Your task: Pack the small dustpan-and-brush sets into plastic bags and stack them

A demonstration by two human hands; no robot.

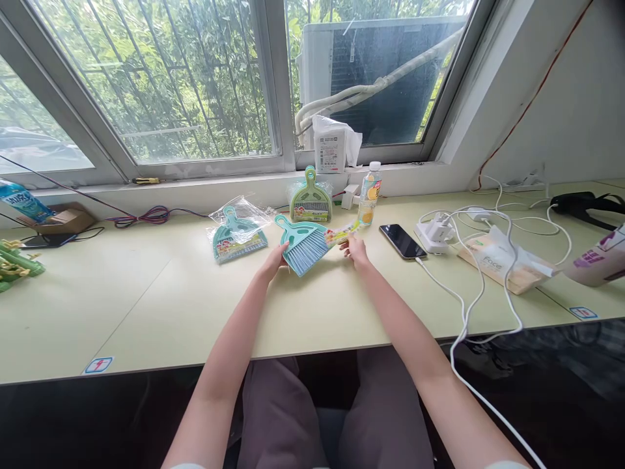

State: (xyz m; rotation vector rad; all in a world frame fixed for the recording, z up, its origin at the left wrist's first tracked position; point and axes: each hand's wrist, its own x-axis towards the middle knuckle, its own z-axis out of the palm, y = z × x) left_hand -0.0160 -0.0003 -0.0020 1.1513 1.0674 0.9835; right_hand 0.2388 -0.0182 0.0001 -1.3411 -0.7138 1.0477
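My left hand (pixel 274 262) grips the left edge of a teal dustpan and brush set (pixel 306 251), its grey-blue bristles facing me and its looped handle pointing to the upper left. Beside it, my right hand (pixel 356 250) is closed on a colourful cardboard label (pixel 342 233) at the right end of the set. Whether the label still touches the dustpan I cannot tell. Left of these lies another teal dustpan set (pixel 237 238) with a label and clear plastic wrapping (pixel 237 215). A green dustpan set (pixel 311 198) in its wrapping leans upright against the wall behind.
A drink bottle (pixel 370 194) stands just behind my right hand. To the right are a phone (pixel 403 241), a white power adapter (pixel 434 233), looping white cables (pixel 481 293) and a tissue pack (pixel 508 260). A tissue box (pixel 331 152) sits on the window ledge.
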